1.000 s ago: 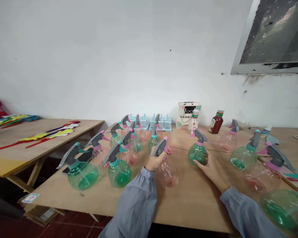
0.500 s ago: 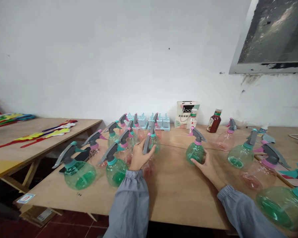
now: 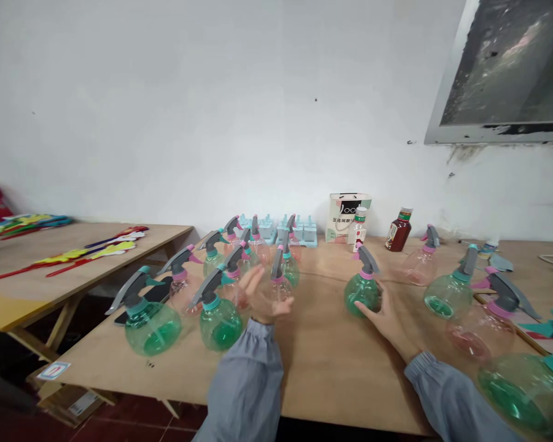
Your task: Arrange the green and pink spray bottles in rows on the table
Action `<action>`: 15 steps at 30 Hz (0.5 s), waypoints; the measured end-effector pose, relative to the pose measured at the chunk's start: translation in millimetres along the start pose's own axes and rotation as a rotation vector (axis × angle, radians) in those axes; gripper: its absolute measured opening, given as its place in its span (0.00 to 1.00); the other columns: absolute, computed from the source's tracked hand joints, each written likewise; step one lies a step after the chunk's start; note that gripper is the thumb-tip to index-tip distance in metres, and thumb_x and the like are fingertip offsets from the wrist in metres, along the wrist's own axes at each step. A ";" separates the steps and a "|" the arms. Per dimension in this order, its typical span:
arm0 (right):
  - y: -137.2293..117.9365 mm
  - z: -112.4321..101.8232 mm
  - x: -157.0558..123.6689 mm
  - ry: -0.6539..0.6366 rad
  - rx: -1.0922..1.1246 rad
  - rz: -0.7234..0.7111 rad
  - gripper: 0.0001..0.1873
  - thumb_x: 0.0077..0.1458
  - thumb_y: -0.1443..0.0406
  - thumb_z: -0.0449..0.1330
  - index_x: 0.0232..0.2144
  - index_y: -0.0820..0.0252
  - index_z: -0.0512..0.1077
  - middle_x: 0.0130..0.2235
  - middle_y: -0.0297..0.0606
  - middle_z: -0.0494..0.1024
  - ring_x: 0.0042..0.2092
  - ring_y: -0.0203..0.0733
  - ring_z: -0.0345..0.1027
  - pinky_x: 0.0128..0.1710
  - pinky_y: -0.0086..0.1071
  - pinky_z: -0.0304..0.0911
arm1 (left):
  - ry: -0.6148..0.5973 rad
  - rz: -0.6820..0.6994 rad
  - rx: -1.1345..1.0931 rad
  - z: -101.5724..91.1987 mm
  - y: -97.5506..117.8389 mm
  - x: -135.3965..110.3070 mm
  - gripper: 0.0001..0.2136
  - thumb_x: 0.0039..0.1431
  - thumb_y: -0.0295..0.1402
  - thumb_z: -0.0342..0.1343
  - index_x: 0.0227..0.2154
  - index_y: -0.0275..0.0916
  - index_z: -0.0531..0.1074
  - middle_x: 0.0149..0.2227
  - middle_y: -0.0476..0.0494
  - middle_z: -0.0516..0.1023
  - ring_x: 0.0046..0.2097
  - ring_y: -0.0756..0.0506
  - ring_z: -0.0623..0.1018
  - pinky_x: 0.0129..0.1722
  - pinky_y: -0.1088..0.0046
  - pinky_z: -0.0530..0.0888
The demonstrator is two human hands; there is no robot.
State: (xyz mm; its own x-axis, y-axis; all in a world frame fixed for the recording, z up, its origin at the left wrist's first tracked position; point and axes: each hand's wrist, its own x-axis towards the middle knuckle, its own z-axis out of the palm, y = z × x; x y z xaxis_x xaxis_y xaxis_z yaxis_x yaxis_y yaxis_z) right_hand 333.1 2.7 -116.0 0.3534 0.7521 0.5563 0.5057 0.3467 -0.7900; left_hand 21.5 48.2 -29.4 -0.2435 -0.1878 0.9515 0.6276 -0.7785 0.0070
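Observation:
My right hand curls round the side of a green spray bottle that has a pink collar and grey head and stands on the table. My left hand is slightly blurred, its fingers and thumb apart. Just behind it, partly hidden, stands a pink spray bottle with a grey trigger head. A green spray bottle with a teal collar is left of my left hand, and another green spray bottle sits farther left. Several more pink and green ones crowd behind them.
Right of my right hand are a green spray bottle, a pink spray bottle and others. Along the wall stand light-blue moulds, a paper bag and a dark red bottle. Colourful cutouts lie on the left table.
My left hand has come off the grey head of the pink spray bottle and opened, dropping slightly lower. My right hand stays at the green bottle. The view has shifted slightly.

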 end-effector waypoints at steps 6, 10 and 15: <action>-20.1 10.5 -32.6 -0.122 -0.196 -0.153 0.37 0.45 0.42 0.68 0.51 0.54 0.68 0.47 0.43 0.73 0.51 0.59 0.68 0.53 0.58 0.66 | -0.657 -0.309 -0.399 23.5 84.0 -14.5 0.48 0.48 0.54 0.67 0.67 0.39 0.54 0.61 0.29 0.68 0.62 0.32 0.71 0.60 0.49 0.70; -35.4 22.2 -54.4 -0.192 -0.183 -0.228 0.40 0.44 0.42 0.70 0.54 0.53 0.68 0.48 0.45 0.74 0.51 0.61 0.69 0.53 0.58 0.67 | -0.892 -0.667 -0.534 33.9 102.5 -21.7 0.43 0.51 0.44 0.68 0.67 0.40 0.55 0.65 0.28 0.65 0.66 0.30 0.66 0.65 0.45 0.63; -39.3 -30.9 -81.2 -0.137 -0.174 -0.252 0.38 0.51 0.47 0.67 0.61 0.47 0.64 0.58 0.48 0.71 0.59 0.64 0.66 0.59 0.63 0.63 | -0.847 -0.876 -0.696 29.7 77.9 -14.5 0.35 0.53 0.40 0.67 0.62 0.41 0.61 0.62 0.33 0.68 0.65 0.35 0.68 0.66 0.50 0.62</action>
State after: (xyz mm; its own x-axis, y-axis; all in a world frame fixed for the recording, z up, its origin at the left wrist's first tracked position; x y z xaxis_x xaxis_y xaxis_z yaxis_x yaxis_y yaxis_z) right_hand 308.8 -89.3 -122.2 0.0971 0.7270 0.6797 0.6945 0.4397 -0.5695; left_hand 95.9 8.1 -33.6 0.3105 0.7261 0.6135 -0.0451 -0.6334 0.7725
